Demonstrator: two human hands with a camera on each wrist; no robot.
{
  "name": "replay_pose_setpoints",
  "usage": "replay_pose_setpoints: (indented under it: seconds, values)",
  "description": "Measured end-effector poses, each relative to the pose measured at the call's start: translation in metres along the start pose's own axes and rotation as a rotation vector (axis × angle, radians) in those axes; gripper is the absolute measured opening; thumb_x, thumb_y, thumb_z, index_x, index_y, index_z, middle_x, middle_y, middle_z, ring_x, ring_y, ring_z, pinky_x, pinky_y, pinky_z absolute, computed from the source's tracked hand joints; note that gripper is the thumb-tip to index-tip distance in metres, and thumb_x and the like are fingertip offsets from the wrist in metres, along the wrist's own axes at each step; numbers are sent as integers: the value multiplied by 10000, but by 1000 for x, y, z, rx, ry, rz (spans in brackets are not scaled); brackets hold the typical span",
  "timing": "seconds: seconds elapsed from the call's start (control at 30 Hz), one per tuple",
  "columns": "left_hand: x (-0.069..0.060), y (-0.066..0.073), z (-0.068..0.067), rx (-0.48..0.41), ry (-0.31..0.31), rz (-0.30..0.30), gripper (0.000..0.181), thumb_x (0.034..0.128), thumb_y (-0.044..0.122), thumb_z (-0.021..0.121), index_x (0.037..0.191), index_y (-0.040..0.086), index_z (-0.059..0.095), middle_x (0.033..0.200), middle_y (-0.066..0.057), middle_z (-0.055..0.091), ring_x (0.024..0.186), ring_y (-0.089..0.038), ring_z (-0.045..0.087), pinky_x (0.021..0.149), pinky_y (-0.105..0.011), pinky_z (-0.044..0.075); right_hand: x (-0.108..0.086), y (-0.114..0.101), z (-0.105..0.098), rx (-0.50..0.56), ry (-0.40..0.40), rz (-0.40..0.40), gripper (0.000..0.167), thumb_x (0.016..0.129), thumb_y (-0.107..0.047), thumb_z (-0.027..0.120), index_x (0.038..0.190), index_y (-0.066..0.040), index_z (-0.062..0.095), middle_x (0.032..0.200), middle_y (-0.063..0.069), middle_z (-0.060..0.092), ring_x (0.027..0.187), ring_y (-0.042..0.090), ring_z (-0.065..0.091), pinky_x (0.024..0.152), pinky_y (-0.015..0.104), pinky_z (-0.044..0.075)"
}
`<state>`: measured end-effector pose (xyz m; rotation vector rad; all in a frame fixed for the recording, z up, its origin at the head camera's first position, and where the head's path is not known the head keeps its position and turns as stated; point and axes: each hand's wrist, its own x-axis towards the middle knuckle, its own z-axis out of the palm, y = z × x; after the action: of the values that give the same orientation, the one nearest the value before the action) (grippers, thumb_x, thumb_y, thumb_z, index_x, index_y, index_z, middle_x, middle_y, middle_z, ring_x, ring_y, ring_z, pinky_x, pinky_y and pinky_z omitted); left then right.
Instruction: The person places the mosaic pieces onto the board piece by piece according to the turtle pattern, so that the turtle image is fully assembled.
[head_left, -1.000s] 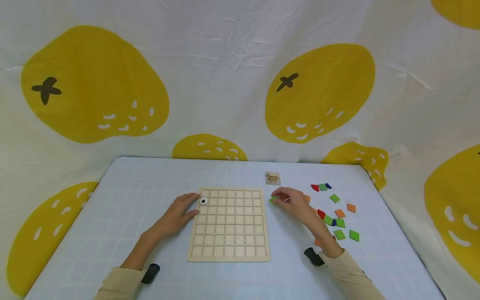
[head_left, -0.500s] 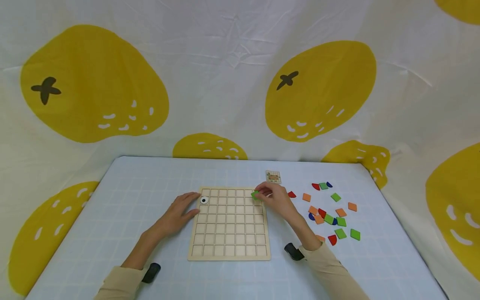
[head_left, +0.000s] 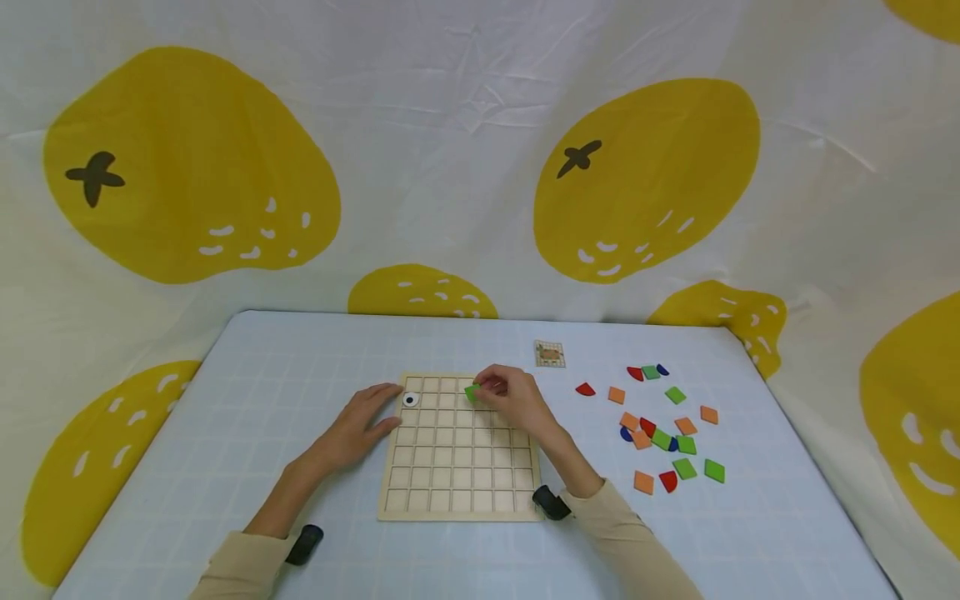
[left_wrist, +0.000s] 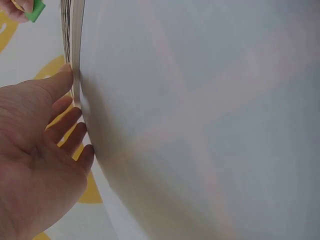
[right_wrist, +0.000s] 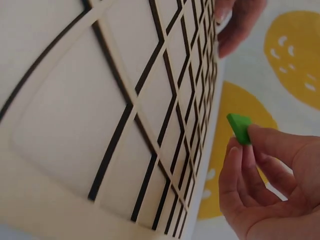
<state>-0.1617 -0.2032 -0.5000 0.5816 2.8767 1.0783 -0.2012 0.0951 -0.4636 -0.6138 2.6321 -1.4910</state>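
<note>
Between thumb and fingertips, my right hand [head_left: 517, 402] pinches a green square tile [right_wrist: 241, 128], held over the upper rows of a wooden grid board [head_left: 442, 479]. My left hand [head_left: 352, 429] rests at the board's left edge, thumb and fingers spread and touching its side; the left wrist view shows the fingers [left_wrist: 65, 125] along that rim. A round white piece with a black dot [head_left: 410, 400] lies in the board's left column, second row, near the left fingertips. Part of the board's right side is hidden by my right hand and forearm.
Right of the board lie several loose tiles: orange squares [head_left: 643, 482], green squares [head_left: 714, 471], red quarter-rounds [head_left: 586, 389] and dark blue pieces [head_left: 662, 369]. A small picture card [head_left: 550, 353] lies beyond the board's upper right corner. A patterned curtain [head_left: 450, 167] hangs behind the table.
My right hand has carried the green tile leftward, from beside the board's right edge to over its upper rows. My left hand has stayed at the left edge.
</note>
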Motion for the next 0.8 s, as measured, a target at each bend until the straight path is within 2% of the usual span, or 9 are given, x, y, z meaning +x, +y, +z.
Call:
replay_pose_setpoints:
  seconds: [0.3,0.6,0.8]
  values:
    - [1,-1,0,-2,5,24,537,1029,173,649,1501,-15,475,1508,-239,481,1417,-455,393,1147,-622,332,10,-14,23,17,-46,23,120,956,-106,735,1048,-29,741,949,75,721,880,227,707,777,314,581]
    - [1,0,-1,1,5,30,532,1026,166,652,1495,-18,481,1503,-236,489,1408,-456,404,1142,-625,336,19,-21,48,70,-106,-3,124,961,-81,719,1050,5,726,914,78,703,805,131,644,736,247,544]
    - [0,2,-4,-12,-2,32,528,1020,153,659,1487,-27,488,1501,-239,491,1404,-461,406,1134,-635,338,21,-24,61,88,-137,11,124,961,-72,713,1064,-4,731,918,61,698,791,90,628,713,213,524]
